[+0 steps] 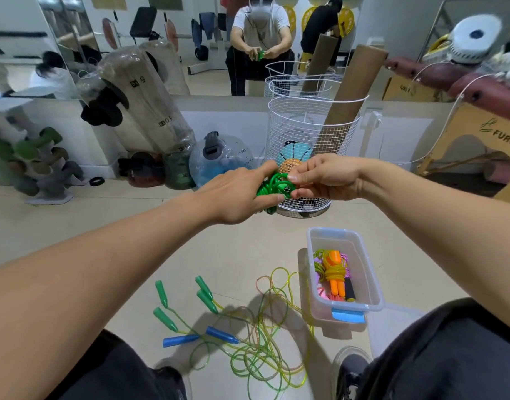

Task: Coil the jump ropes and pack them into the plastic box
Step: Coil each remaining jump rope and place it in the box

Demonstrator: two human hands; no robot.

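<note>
Both hands are raised in front of me around a coiled green jump rope (276,187). My left hand (236,194) grips the bundle from the left, fingers wrapped round it. My right hand (326,177) pinches a loop of the rope from the right with thumb and forefinger. Below on the floor stands the clear plastic box (369,284) with a blue latch; inside lie a coiled yellow rope with orange handles (333,269) and more coiled ropes. Left of the box a tangle of loose ropes (256,342) lies with green handles (206,293) and blue handles (180,340).
A white wire basket (308,134) with balls and a cardboard tube stands just behind my hands. Dumbbells on a rack (25,160), bagged weights and a water bag line the mirrored wall. A wooden stand (484,148) is at right. My knees and shoes frame the bottom.
</note>
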